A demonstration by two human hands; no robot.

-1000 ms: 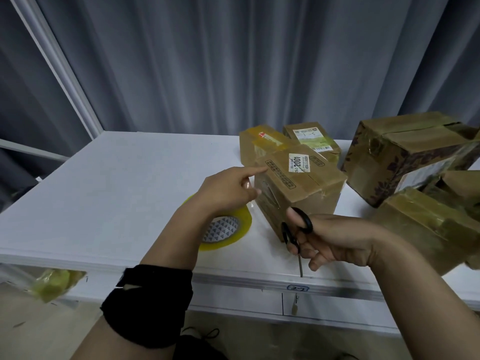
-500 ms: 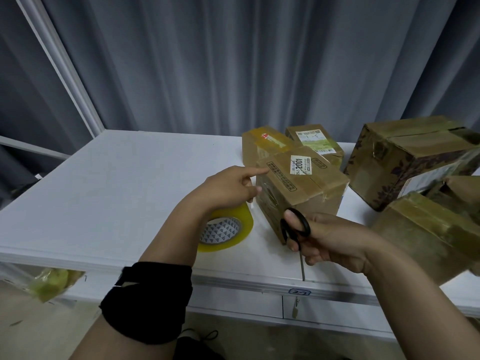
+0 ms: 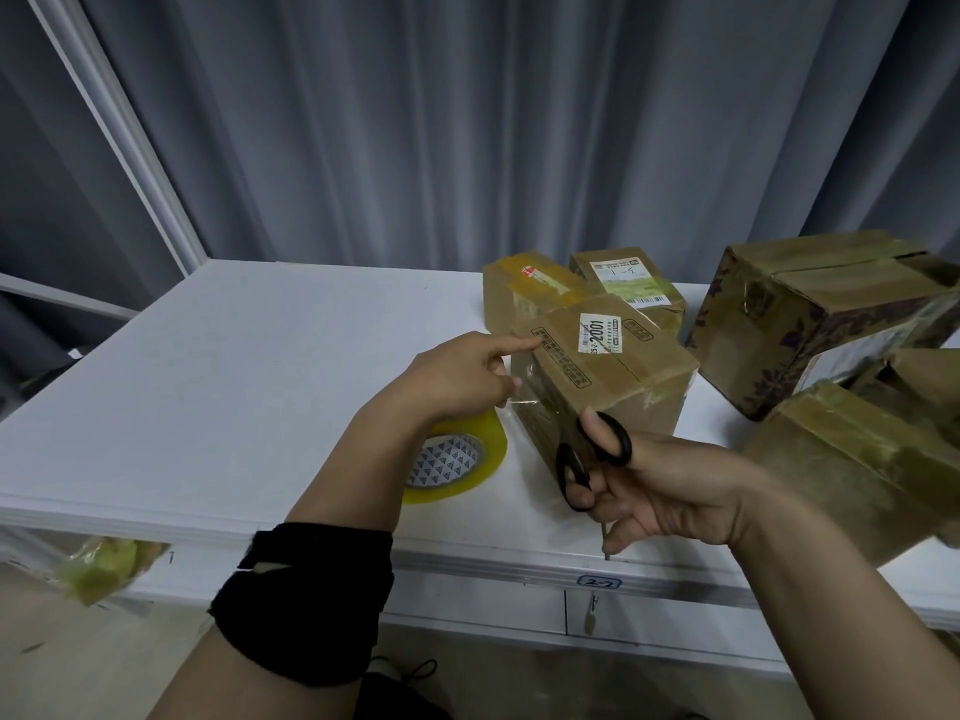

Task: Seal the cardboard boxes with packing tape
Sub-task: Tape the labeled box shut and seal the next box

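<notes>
Brown cardboard box with white 2001 label (image 3: 608,376) sits near bench (image 3: 234,381) front edge. My left hand (image 3: 452,376): index straight on box's top left edge, rest curled; pinching clear tape strand (image 3: 524,402)? Cannot tell. My right hand (image 3: 670,491) grips black-handled scissors (image 3: 623,441), blades pointing toward front edge; strand lies up-left of them.

Left hand (image 3: 457,376): index finger extended forward, thumb and remaining fingers curled, pinching a tape strip (image 3: 522,402). The left forearm carries a black band (image 3: 304,602). Right hand (image 3: 670,485): thumb and fingers through the loops of black scissors (image 3: 618,446), blades directed back toward the person.
</notes>
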